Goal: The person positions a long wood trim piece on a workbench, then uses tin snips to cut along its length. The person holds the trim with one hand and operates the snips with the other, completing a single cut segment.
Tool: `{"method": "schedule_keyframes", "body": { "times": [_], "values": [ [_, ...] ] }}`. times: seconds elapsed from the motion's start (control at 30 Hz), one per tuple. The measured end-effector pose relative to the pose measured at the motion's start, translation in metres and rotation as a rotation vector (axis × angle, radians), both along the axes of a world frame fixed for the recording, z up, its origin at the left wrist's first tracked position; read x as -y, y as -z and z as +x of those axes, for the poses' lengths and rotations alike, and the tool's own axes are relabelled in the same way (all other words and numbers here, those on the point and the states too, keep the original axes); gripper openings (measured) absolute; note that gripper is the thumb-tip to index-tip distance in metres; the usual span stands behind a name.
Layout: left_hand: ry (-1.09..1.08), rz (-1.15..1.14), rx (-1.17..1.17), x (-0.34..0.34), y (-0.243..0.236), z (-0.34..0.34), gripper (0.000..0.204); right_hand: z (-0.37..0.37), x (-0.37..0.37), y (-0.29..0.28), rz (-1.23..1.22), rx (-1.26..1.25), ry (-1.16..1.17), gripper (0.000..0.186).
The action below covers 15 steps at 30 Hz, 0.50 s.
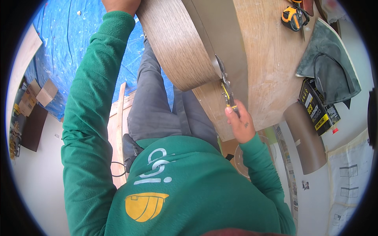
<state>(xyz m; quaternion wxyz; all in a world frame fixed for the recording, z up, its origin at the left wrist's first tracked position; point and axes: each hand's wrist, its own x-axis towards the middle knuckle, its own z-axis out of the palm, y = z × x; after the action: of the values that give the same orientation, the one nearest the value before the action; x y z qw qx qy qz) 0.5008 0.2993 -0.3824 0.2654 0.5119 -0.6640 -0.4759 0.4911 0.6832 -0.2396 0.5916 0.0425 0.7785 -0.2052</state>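
So the wooden worktop (271,59) is the anchor here. A wide strip of wood-grain laminate (177,43) curls up off its near edge, and the right hand (241,125) is clenched around the yellow-and-black handles of metal snips (226,87), blades biting into the strip right at that edge. The left hand (120,4) is up at the far end of the strip, at the top of the shot, and it's cut off, so I can't tell if it's gripping or just pressing. On the worktop's far right corner sits a yellow tape measure (291,17). Just off its right edge there's a flat black box with a yellow label (318,112), tilted, tucked under grey sheet offcuts (330,67), with a brown rolled piece (307,137) beside it. Below the worktop's left side, blue tarp (75,43) covers the floor, with small cardboard boxes (41,94) nearby.
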Motion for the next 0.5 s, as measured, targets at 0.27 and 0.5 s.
{"method": "schedule_keyframes", "body": {
  "times": [0.27,0.5],
  "values": [
    [-0.004,0.036,-0.018,0.000,0.003,0.001,0.105,-0.002,-0.001,0.002,-0.003,0.012,0.008,0.048],
    [-0.001,0.038,-0.026,0.001,0.004,0.001,0.106,-0.003,-0.004,0.003,-0.010,-0.027,-0.023,0.047]
  ]
}}
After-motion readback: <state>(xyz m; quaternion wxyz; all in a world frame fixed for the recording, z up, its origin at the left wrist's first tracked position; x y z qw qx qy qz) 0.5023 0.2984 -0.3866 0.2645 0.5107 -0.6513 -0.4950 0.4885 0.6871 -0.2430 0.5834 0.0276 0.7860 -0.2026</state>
